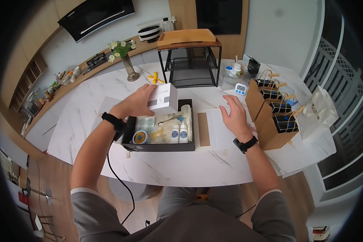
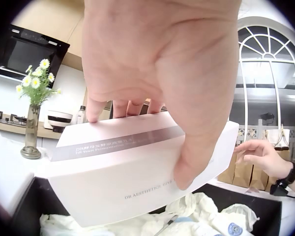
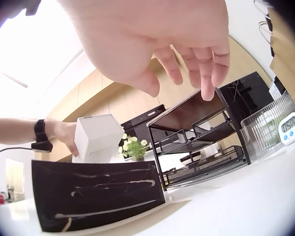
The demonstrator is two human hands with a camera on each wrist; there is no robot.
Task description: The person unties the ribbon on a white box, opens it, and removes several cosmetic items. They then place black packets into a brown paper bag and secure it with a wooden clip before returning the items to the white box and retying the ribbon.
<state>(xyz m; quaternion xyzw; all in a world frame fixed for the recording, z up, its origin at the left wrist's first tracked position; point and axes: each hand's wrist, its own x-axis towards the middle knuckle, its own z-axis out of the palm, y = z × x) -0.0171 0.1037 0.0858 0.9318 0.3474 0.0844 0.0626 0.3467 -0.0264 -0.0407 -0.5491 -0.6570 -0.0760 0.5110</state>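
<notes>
My left hand (image 1: 135, 101) grips a white cardboard box (image 1: 165, 97) with a grey stripe, thumb on one face and fingers over the opposite side. In the left wrist view, the white box (image 2: 113, 189) is tilted above a black open box (image 1: 161, 148). Inside the black box lie two small white bottles (image 1: 183, 133) with blue labels, a round tin (image 1: 140, 137) with a blue and yellow lid, a pack of pale green rounds (image 1: 145, 124), a metal spoon-like utensil (image 1: 168, 119) and crumpled white paper. My right hand (image 1: 236, 115) holds nothing, fingers loosely spread over the table's right side.
A black rack (image 1: 191, 66) with a wooden tray (image 1: 187, 37) stands at the back. Left of it are a flower vase (image 1: 130, 68) and a yellow object (image 1: 155, 77). A timer (image 1: 240, 89), brown paper bags (image 1: 270, 131) and a white bag (image 1: 318, 113) stand right.
</notes>
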